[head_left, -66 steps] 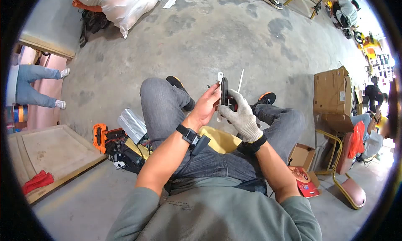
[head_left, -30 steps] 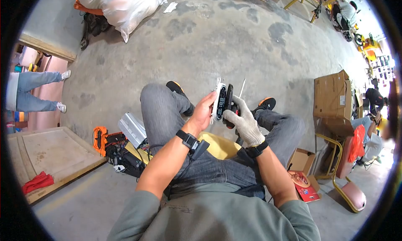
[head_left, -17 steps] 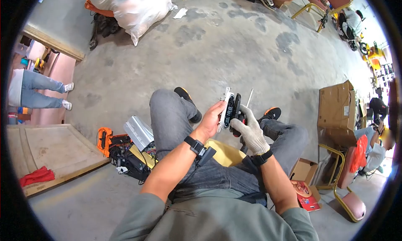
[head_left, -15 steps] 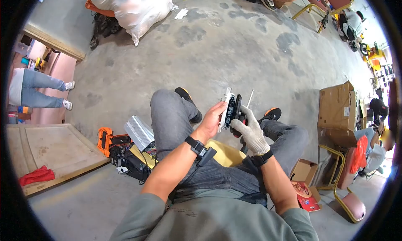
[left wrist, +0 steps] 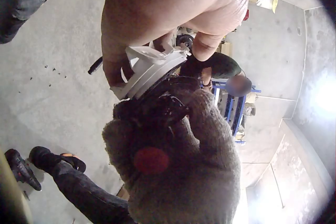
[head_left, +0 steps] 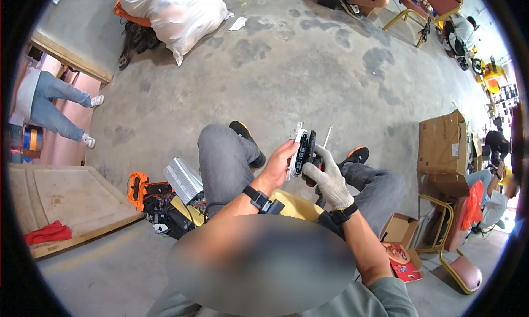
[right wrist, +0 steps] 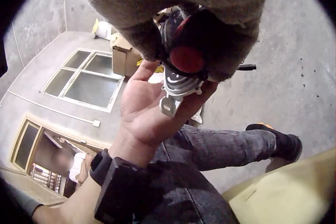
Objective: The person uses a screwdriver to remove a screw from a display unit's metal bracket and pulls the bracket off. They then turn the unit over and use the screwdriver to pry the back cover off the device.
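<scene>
My bare left hand (head_left: pixel 279 164) grips a white-edged oval device (head_left: pixel 299 152) with numbers on its dark display. Close to its right side stands a black oval piece (head_left: pixel 311 147), held upright by my gloved right hand (head_left: pixel 332 180). The glove also curls round a tool whose red round end (right wrist: pixel 187 59) shows in the right wrist view; a thin pale rod (head_left: pixel 328 134) rises beyond the fingers. In the left wrist view, the white housing (left wrist: pixel 151 76) lies between my left fingers and thumb, against dark parts at the glove (left wrist: pixel 189 182). Whether the two pieces touch, I cannot tell.
A yellow surface (head_left: pixel 295 206) lies between my legs. Electronics, an orange item (head_left: pixel 137 190) and a silver box (head_left: pixel 183 179) are at the left. Cardboard boxes (head_left: pixel 441 143) and a chair frame (head_left: pixel 451 212) stand right. Other people are farther off.
Earlier the device was seen edge-on; it has since turned, showing its display. The black piece now stands beside it. In the last half second both hands hardly moved, while the person at left shifted their legs.
</scene>
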A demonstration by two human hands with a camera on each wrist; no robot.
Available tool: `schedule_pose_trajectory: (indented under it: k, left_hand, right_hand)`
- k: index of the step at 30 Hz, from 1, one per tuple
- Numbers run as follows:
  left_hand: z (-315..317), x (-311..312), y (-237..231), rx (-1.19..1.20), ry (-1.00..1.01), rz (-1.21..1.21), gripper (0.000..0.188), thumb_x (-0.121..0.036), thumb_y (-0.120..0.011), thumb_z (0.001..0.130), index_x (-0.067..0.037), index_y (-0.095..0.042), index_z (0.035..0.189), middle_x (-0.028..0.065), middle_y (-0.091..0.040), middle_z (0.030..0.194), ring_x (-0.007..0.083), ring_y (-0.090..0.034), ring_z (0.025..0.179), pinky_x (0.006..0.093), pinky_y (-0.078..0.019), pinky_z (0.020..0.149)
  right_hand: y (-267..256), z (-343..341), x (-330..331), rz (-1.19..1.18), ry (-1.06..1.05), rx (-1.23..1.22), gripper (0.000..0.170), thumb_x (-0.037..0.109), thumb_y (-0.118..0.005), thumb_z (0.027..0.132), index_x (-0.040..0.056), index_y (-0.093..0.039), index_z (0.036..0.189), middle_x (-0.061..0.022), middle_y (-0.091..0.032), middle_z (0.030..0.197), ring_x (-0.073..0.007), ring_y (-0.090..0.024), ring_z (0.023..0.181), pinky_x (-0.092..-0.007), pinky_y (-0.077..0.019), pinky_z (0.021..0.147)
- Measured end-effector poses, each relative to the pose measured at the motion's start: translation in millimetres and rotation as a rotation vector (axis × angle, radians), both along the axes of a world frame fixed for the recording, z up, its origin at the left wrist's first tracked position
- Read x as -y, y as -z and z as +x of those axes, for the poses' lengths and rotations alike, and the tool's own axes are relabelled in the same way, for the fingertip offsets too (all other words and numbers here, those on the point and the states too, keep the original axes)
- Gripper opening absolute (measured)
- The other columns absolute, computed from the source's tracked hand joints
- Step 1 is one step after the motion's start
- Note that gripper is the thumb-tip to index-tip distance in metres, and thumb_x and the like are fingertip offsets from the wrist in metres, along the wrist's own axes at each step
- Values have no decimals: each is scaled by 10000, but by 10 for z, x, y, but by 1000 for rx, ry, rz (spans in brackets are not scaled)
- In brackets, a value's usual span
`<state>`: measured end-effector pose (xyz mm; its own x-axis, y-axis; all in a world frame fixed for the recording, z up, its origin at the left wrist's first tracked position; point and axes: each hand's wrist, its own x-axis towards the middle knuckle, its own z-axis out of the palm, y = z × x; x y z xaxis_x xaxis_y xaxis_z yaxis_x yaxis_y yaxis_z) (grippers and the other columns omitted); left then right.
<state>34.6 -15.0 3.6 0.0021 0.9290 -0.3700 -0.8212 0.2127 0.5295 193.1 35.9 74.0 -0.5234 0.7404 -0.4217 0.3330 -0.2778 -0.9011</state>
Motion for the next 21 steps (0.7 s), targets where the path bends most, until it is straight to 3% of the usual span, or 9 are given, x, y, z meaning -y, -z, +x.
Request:
schedule_pose_trajectory:
  k: [8,10,14,17,21]
  left_hand:
    - [4,6,-27,41,-1,7,349,-227,-489,1062,-24,-549,1340,106,-693,1143,188,-697,1008,345,-576,886]
    - [4,12,7,41,5,14,341,-226,-495,1061,-24,-552,1330,104,-694,1131,188,-697,1000,346,-578,881]
    - [14,11,26,32,6,6,319,-216,-528,1052,-24,-559,1305,105,-696,1106,187,-697,986,350,-584,869]
    - [0,14,15,25,12,13,308,-206,-554,1043,-26,-567,1292,98,-695,1097,181,-696,977,347,-586,865]
    - [0,26,43,16,7,8,305,-205,-580,1032,-23,-577,1277,88,-695,1090,174,-694,968,328,-578,861]
  right_hand:
    - [-73,-3,-13,-23,-25,35,683,239,-723,879,-27,-437,1440,-78,-616,1014,-115,-617,843,-264,-520,723]
    - [50,36,-19,93,-61,89,682,254,-731,874,-14,-450,1435,-77,-618,1019,-110,-617,839,-263,-522,718]
    - [-127,-23,0,98,-47,135,680,266,-733,872,3,-459,1436,-72,-618,1017,-102,-614,826,-254,-520,709]
    - [-69,-3,1,14,-33,136,661,332,-749,865,6,-510,1388,-80,-623,1087,-111,-631,876,-273,-534,784]
    - [-74,-18,-6,-5,42,99,577,343,-653,959,22,-497,1412,-71,-637,997,-102,-625,774,-259,-526,673]
